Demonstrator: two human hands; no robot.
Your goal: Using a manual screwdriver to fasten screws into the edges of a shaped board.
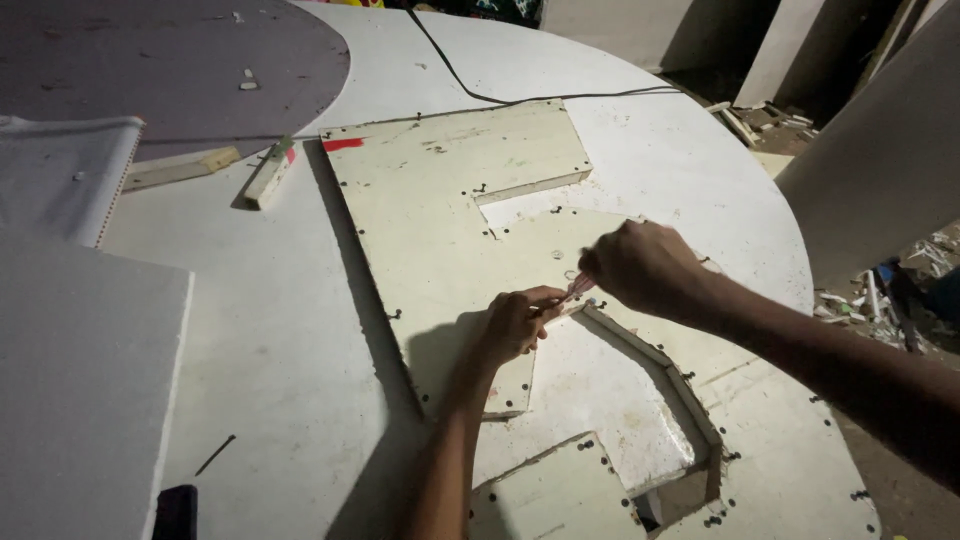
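A cream wooden panel (430,210) with cut-out openings and rows of dark nails lies on a large white round board (690,150). My left hand (513,325) rests on the panel at the edge of a cut-out, fingers curled around the end of a thin reddish pencil-like tool (575,289). My right hand (645,265) is closed around the same tool's other end, just above the panel. The tool's tip meets the panel by the corner of the opening.
Two short wood offcuts (268,172) lie left of the panel. A black cable (470,85) runs across the far side of the board. Grey sheets (80,380) overlap at left, with a dark object (176,512) at the bottom. Rubble lies at right.
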